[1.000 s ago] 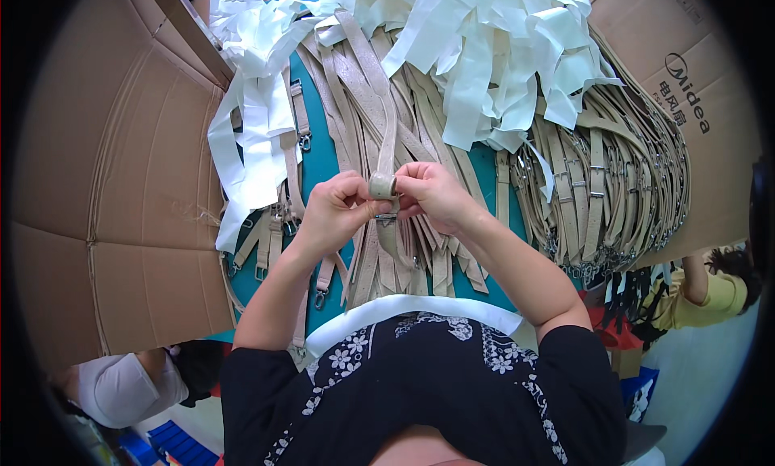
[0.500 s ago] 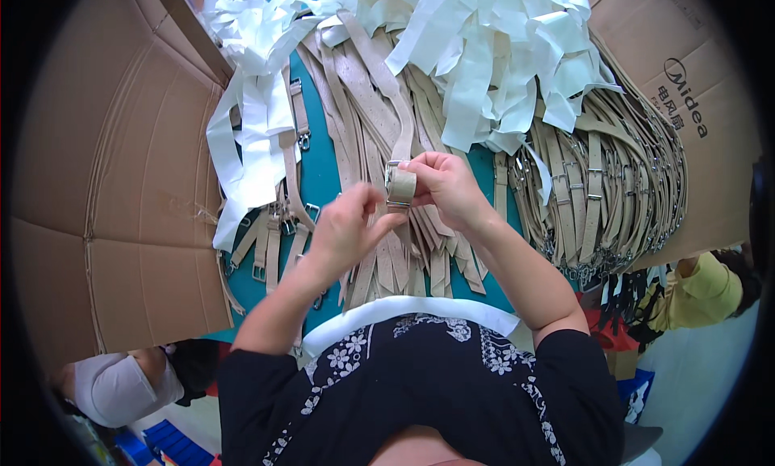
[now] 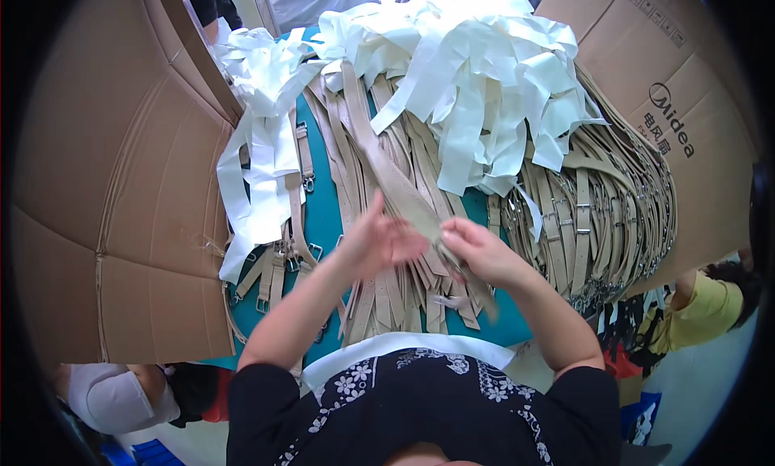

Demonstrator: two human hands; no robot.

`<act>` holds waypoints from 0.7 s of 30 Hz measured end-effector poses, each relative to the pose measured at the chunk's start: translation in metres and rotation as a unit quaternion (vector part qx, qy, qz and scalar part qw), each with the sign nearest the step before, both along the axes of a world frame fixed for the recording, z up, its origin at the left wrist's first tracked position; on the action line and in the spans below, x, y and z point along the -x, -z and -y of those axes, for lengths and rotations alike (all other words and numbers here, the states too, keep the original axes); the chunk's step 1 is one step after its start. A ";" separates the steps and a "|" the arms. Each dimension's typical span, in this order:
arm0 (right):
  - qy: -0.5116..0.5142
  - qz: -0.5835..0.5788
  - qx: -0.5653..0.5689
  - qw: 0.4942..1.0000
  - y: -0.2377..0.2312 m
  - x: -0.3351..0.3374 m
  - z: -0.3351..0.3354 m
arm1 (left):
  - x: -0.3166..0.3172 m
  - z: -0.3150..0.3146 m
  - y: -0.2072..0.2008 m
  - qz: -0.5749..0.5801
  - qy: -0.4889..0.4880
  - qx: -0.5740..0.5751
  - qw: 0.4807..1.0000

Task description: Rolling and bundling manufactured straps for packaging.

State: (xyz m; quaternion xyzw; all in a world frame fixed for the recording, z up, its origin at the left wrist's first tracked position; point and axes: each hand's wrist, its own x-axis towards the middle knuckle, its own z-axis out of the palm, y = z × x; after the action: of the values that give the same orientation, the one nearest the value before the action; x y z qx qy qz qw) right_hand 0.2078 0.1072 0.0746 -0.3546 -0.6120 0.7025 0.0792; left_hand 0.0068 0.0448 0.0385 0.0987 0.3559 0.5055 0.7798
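In the head view, motion is blurring the lower end of a beige strap (image 3: 394, 183), and the right hand (image 3: 483, 252) is covering part of it, so details there are hard to make out. White strips (image 3: 484, 86) are hiding the upper ends of many loose straps (image 3: 375, 304) spreading over the teal desk (image 3: 323, 212). The right fingers are pinching the strap near its lower end; it is slanting down from the strips and hanging out below them. The left hand (image 3: 379, 238) is holding nothing visible, its fingers spreading just beside the strap; whether the tips are touching it cannot be told. Cardboard panels, left (image 3: 169, 240) and right (image 3: 710, 199), are flanking the desk, the dark rim cutting them off; buckled straps (image 3: 577, 224) are bunching beside the right one.
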 end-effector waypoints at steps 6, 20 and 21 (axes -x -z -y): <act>0.024 0.178 -0.497 0.849 -0.081 -0.087 0.010 | 0.141 -0.205 0.016 -0.046 -0.389 -0.098 0.915; 0.302 0.345 -0.751 0.475 -0.139 -0.222 -0.122 | 0.046 -0.321 -0.158 -0.639 -0.075 -0.326 0.693; 0.290 0.259 -0.723 0.572 -0.119 -0.188 -0.129 | 0.087 -0.287 -0.128 -0.811 -0.089 -0.281 0.505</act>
State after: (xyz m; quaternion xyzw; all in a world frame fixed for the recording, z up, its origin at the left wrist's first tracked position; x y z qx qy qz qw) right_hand 0.3963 0.2361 0.1939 -0.5044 -0.7753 -0.1554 0.3469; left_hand -0.0804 0.3319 0.1667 0.6478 0.6787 0.3444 0.0325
